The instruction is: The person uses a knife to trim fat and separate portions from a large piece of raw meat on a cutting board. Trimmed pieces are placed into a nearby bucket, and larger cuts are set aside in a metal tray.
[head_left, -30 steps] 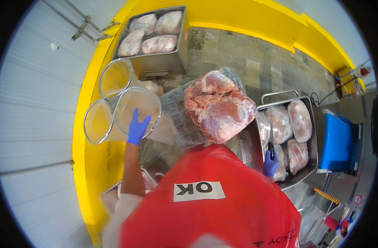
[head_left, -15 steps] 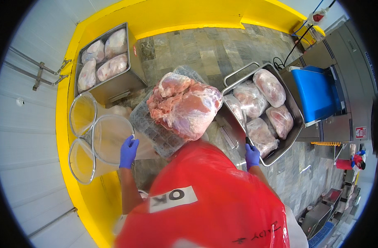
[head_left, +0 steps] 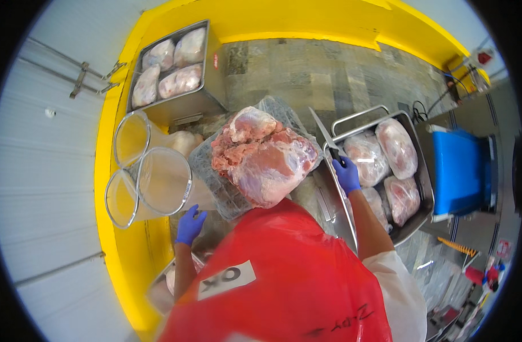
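Observation:
My right hand (head_left: 346, 175), gloved in blue, grips a black-handled knife (head_left: 322, 126), its blade pointing forward, above the near left side of a steel bin (head_left: 426, 199) of bagged meat (head_left: 397, 145). A large raw meat piece (head_left: 266, 162) sits centre on a clear plastic stand (head_left: 207, 174), just left of the knife. My blue-gloved left hand (head_left: 189, 227) is open and empty at the lower edge of three clear, bag-like cylinders with metal rims (head_left: 165, 178). A red apron (head_left: 289, 290) covers my body below.
Another steel bin (head_left: 212, 100) of bagged meat stands back left beside yellow kerbing (head_left: 295, 25). Steel equipment with a blue panel (head_left: 455, 171) is at right, near black cables (head_left: 421, 112). A white wall (head_left: 50, 171) runs along the left; another bin (head_left: 161, 290) is partly hidden lower left.
My right hand has raised the knife forward and left, out over the bin's edge toward the meat. My left hand has dropped from the cylinder rim to below it. The view has shifted.

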Available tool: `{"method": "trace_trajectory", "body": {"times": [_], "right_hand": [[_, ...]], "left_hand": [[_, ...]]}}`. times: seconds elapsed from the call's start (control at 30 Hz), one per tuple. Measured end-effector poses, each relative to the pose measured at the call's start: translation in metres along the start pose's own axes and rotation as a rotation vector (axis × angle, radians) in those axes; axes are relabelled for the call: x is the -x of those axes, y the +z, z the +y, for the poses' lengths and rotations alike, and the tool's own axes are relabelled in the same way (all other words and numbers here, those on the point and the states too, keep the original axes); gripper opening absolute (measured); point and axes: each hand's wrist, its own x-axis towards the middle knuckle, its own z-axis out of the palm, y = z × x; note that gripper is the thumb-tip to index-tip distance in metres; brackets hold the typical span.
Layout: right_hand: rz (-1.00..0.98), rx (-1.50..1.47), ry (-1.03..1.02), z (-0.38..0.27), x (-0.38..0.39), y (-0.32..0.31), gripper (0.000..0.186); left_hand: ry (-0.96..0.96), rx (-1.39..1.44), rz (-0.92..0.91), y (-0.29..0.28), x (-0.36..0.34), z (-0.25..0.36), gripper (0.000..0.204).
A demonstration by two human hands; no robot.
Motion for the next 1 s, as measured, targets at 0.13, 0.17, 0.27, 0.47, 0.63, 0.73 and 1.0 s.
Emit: {"method": "trace_trajectory", "body": {"times": [0.13, 0.17, 0.27, 0.47, 0.63, 0.73, 1.0], "right_hand": [[-0.214, 0.132, -0.214, -0.051, -0.086, 0.036, 0.053], [-0.251, 0.176, -0.258, -0.053, -0.107, 0.045, 0.053], [-0.379, 0.286, -0.310, -0.071, -0.149, 0.079, 0.053], [-0.563, 0.549, -0.451, -0.055, -0.178, 0.122, 0.050], [-0.534, 0.425, -0.411, -0.075, -0.171, 0.122, 0.046], [-0.558, 0.098, -0.288, -0.097, -0.176, 0.125, 0.049], [-0.809, 0.158, -0.300, -0.197, -0.130, 0.167, 0.096]], "left_hand": [[-0.139, -0.106, -0.021, 0.002, 0.042, 0.023, 0.072], [-0.165, -0.111, -0.031, 0.000, 0.050, 0.032, 0.072], [-0.226, -0.086, 0.000, 0.003, 0.077, 0.036, 0.069], [-0.300, 0.006, 0.026, 0.016, 0.110, 0.032, 0.070], [-0.364, 0.045, -0.002, 0.035, 0.119, 0.045, 0.073], [-0.291, 0.035, -0.047, 0.041, 0.092, 0.063, 0.076], [-0.259, 0.108, -0.006, 0.033, -0.029, 0.151, 0.106]]}}
